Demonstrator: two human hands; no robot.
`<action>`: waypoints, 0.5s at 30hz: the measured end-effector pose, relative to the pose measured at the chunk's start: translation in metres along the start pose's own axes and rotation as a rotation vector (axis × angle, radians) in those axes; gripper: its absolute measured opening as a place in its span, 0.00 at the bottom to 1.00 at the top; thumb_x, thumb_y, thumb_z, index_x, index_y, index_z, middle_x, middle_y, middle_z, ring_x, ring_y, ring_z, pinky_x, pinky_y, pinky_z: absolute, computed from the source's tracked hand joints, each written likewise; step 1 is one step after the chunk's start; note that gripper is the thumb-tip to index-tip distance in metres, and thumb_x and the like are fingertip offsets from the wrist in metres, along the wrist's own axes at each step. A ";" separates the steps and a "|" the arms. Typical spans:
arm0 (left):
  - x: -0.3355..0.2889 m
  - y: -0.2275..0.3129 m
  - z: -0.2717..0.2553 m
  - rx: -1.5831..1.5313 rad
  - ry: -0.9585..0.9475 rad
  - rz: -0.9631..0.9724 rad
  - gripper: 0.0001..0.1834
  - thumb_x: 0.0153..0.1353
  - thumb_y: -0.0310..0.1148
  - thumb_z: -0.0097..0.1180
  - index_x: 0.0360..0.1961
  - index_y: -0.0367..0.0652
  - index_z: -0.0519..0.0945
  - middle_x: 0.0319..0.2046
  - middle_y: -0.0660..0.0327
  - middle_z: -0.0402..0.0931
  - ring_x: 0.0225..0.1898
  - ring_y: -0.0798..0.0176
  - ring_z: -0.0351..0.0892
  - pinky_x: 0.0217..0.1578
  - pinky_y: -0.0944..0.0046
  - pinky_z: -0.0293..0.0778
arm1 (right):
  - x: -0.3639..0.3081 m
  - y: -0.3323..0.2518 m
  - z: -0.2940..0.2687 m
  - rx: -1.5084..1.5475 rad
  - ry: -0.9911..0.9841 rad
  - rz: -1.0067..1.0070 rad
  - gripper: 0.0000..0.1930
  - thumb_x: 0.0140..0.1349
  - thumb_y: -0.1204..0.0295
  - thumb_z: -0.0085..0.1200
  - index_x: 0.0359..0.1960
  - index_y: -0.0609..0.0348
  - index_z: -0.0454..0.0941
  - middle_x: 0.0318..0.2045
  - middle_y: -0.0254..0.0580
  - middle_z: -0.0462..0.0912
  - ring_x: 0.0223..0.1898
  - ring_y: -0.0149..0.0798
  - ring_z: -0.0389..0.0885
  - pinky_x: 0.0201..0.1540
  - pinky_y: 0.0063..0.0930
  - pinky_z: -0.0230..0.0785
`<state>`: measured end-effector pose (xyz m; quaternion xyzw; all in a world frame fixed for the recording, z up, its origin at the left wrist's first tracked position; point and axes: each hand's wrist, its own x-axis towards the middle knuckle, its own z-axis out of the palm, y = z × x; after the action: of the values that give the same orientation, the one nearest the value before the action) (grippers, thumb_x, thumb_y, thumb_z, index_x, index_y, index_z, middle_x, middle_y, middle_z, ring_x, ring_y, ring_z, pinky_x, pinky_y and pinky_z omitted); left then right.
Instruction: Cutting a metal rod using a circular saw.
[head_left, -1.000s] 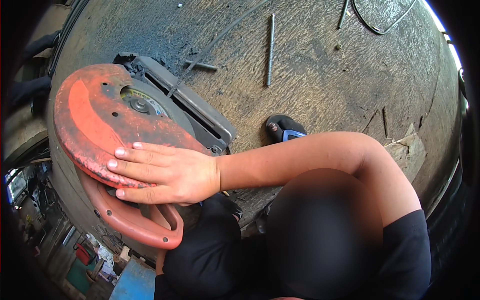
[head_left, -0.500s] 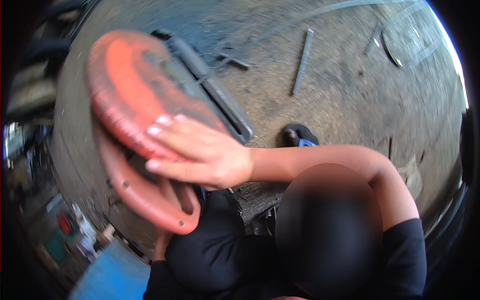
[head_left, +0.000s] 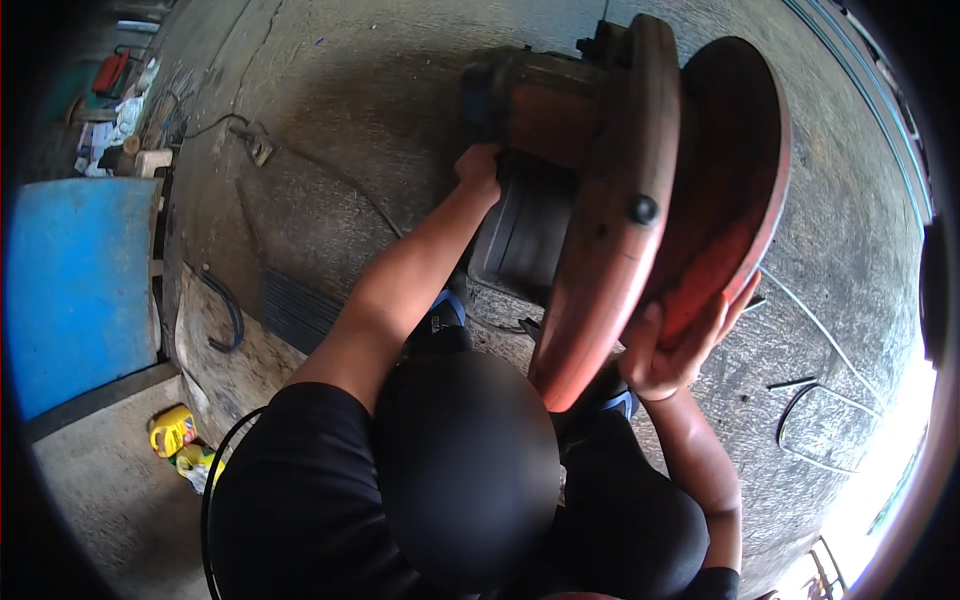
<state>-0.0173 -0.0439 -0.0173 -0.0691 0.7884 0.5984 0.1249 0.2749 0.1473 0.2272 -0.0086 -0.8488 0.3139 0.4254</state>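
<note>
An orange-red chop saw (head_left: 615, 240), worn and tilted, stands in front of me over the floor. Its thick curved guard (head_left: 610, 300) points down toward my knees. Beside that guard, on the right, sits a round red cover (head_left: 735, 190). My right hand (head_left: 675, 350) clasps the cover's lower edge, thumb on the inner side and fingers on the outer rim. Bent at the far left of the saw, my left hand (head_left: 481, 172) is closed against its dark body near the motor (head_left: 545, 115). Its fingertips are hidden there. The dark base (head_left: 525, 230) hangs below.
At the left stands a blue panel (head_left: 85, 290), with a yellow bottle (head_left: 172, 430) below it. A cable (head_left: 350, 185) with a plug box (head_left: 258, 148) crosses the floor. Dark metal strips (head_left: 300, 310) lie near my left foot. Thin wire (head_left: 815, 445) lies at right.
The view has swung left. The saw now appears further right and turned, its round cover and base showing. My right hand has gone from lying flat on the guard to clasping the cover's edge; my left hand has come into view.
</note>
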 end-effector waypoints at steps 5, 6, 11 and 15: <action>-0.036 0.011 0.046 -0.137 -0.028 -0.084 0.14 0.63 0.32 0.46 0.37 0.35 0.82 0.35 0.52 0.81 0.41 0.56 0.79 0.43 0.59 0.69 | -0.016 0.013 -0.011 -0.076 -0.029 0.044 0.39 0.53 0.84 0.46 0.69 0.59 0.49 0.64 0.85 0.40 0.67 0.78 0.40 0.65 0.62 0.43; -0.040 0.009 0.048 -0.051 -0.031 0.047 0.14 0.62 0.32 0.47 0.37 0.36 0.82 0.35 0.52 0.81 0.41 0.56 0.79 0.43 0.58 0.70 | -0.018 0.016 -0.011 -0.080 -0.024 0.038 0.38 0.53 0.83 0.47 0.69 0.60 0.50 0.64 0.86 0.40 0.67 0.79 0.40 0.65 0.62 0.42; 0.016 -0.029 0.032 -0.516 -0.082 -0.293 0.14 0.62 0.31 0.45 0.39 0.37 0.81 0.37 0.52 0.80 0.42 0.56 0.78 0.44 0.56 0.71 | -0.005 0.005 -0.008 -0.071 0.019 0.033 0.38 0.50 0.85 0.49 0.67 0.62 0.54 0.60 0.93 0.46 0.64 0.84 0.47 0.61 0.63 0.52; 0.048 -0.049 0.016 0.415 -0.328 0.265 0.20 0.62 0.32 0.43 0.52 0.37 0.77 0.48 0.50 0.77 0.54 0.54 0.74 0.58 0.60 0.67 | 0.002 0.007 0.007 -0.140 0.084 -0.193 0.26 0.45 0.86 0.58 0.51 0.70 0.74 0.57 0.89 0.56 0.59 0.77 0.62 0.55 0.57 0.66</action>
<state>-0.0487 -0.0398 -0.0805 0.1590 0.8654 0.4385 0.1829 0.2667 0.1497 0.2216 0.0303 -0.8470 0.2107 0.4871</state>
